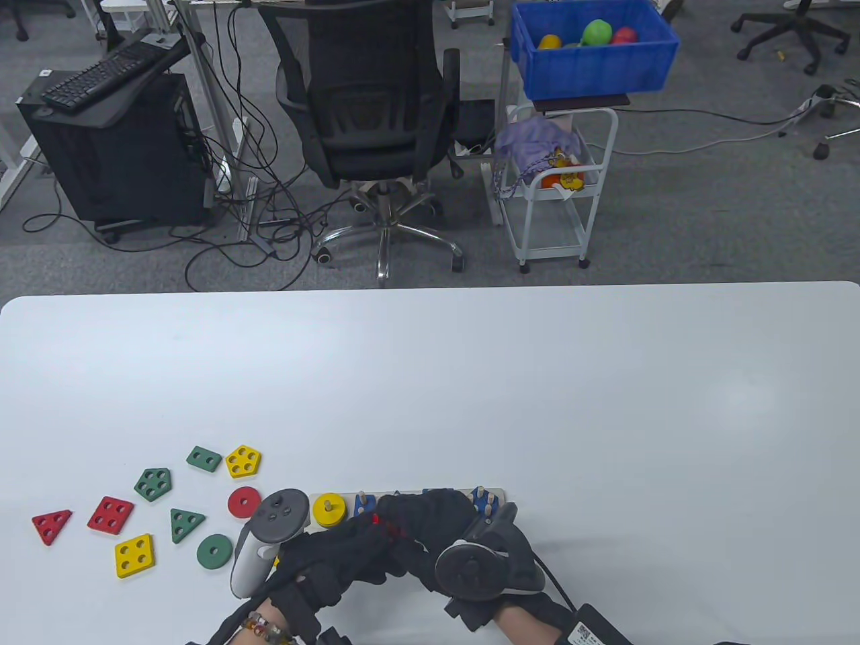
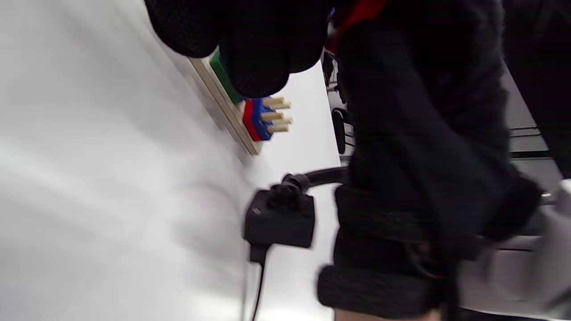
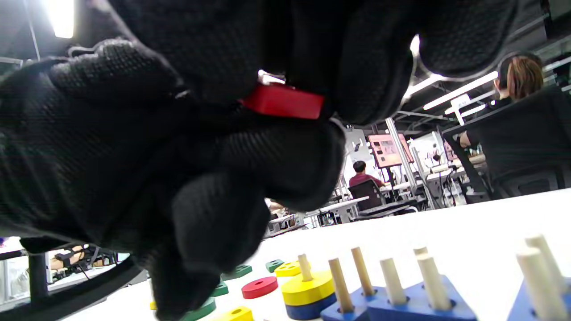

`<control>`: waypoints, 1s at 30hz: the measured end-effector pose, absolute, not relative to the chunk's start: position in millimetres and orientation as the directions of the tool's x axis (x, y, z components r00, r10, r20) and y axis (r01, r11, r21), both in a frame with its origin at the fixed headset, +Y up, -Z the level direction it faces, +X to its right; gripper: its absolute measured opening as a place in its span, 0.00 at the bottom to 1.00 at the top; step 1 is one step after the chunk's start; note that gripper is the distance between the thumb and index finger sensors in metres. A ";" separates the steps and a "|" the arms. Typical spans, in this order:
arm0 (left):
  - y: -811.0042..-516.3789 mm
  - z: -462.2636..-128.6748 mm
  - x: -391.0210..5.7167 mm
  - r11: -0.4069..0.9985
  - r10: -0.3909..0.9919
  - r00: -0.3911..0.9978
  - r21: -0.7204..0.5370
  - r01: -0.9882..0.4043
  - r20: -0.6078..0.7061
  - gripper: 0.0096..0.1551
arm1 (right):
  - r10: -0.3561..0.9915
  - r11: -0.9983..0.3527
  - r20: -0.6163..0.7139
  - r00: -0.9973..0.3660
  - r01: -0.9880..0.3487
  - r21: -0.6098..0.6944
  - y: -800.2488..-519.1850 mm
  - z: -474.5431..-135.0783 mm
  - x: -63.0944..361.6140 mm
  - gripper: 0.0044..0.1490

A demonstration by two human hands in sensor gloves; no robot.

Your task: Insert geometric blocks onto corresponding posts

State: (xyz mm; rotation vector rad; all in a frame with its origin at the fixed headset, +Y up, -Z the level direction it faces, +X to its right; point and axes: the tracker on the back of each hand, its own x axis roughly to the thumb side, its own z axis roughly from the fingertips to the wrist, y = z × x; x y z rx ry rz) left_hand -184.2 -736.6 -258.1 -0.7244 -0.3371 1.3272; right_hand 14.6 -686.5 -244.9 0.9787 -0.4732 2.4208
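Note:
The wooden peg board (image 1: 349, 495) lies at the table's near edge, mostly under my crossed hands. A yellow disc (image 1: 329, 512) sits on its left post, over a blue one in the right wrist view (image 3: 308, 290). Blue blocks (image 3: 415, 305) sit on the posts beside it. My right hand (image 1: 437, 517) pinches a red block (image 3: 283, 100) just above the board; a sliver of it shows in the table view (image 1: 384, 525). My left hand (image 1: 349, 544) reaches across; its fingertips (image 2: 254, 49) hang over the board (image 2: 223, 111) by a green block (image 2: 223, 73). Its grip is hidden.
Loose blocks lie left of the board: a red disc (image 1: 243, 502), green disc (image 1: 214, 551), yellow square (image 1: 134, 555), green triangle (image 1: 185, 525), red square (image 1: 111, 515), red triangle (image 1: 52, 526), green pentagon (image 1: 153, 484), yellow pentagon (image 1: 243, 461) and a green two-hole block (image 1: 203, 459).

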 end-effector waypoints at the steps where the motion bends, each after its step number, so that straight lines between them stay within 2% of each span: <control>1: -737.7 -258.1 -184.2 0.059 0.958 0.226 -0.650 -0.758 -0.177 0.43 | 0.307 -0.820 0.717 -0.626 -0.556 -0.135 -686.3 -244.7 14.7 0.36; 7: -744.2 -258.3 -183.1 -0.112 0.965 0.073 -0.645 -0.756 -0.253 0.42 | 0.313 -0.802 0.723 -0.616 -0.579 -0.146 -684.4 -242.5 15.6 0.36; 9: -742.5 -259.5 -184.5 -0.081 0.972 0.074 -0.614 -0.785 -0.222 0.42 | 0.319 -0.811 0.720 -0.616 -0.570 -0.128 -684.9 -244.4 15.7 0.37; 13: -730.3 -264.4 -193.1 0.191 0.971 0.239 -0.518 -0.834 -0.026 0.48 | 0.364 -0.817 0.723 -0.588 -0.574 -0.056 -681.1 -249.2 21.0 0.45; 15: -719.8 -265.6 -204.1 0.366 0.926 0.372 -0.402 -0.839 0.067 0.49 | 0.332 -0.856 0.687 -0.647 -0.512 -0.068 -678.0 -256.6 31.0 0.45; 19: -709.6 -268.5 -223.2 0.594 0.804 0.579 -0.242 -0.767 0.136 0.47 | 0.258 -0.939 0.560 -0.787 -0.341 -0.048 -684.3 -281.2 65.8 0.45; 24: -715.2 -275.1 -229.4 0.755 0.655 0.739 -0.182 -0.629 0.162 0.45 | 0.204 -0.977 0.328 -0.922 -0.213 0.008 -700.8 -305.3 125.9 0.43; 30: -726.8 -283.6 -211.9 0.926 0.376 0.898 -0.129 -0.355 0.227 0.44 | 0.170 -0.985 0.196 -0.966 -0.161 0.061 -711.5 -314.7 160.7 0.41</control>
